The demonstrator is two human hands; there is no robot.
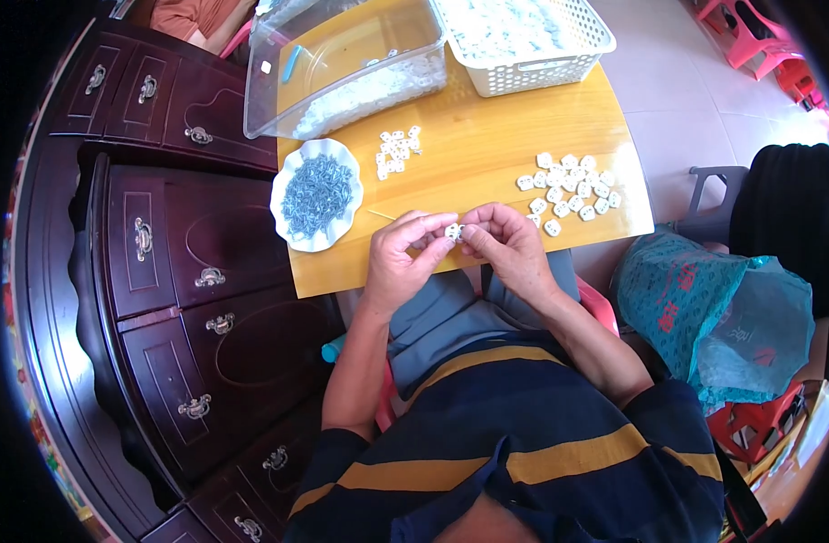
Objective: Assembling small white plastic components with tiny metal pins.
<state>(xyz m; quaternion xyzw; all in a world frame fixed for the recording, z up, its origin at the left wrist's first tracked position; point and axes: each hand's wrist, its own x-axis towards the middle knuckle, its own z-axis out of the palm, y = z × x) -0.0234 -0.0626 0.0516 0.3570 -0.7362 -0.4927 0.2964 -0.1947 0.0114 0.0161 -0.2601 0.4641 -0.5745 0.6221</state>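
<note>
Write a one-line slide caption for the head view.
Left hand and right hand pinch a small white plastic piece above a yellow wooden table, beside a scalloped white dish of small grey metal parts.

I see a glossy varnished wooden table [487, 154], clear smooth plastic tub [342, 63], white plastic lattice basket [532, 45] far right, dark polished wooden cabinet [179, 262] left.

One counter [487, 154], one white dish [292, 176] of many small metal bits, one clear tub [279, 90], one white basket [541, 72], two piles of small white pieces [398, 149] [573, 185].
</note>
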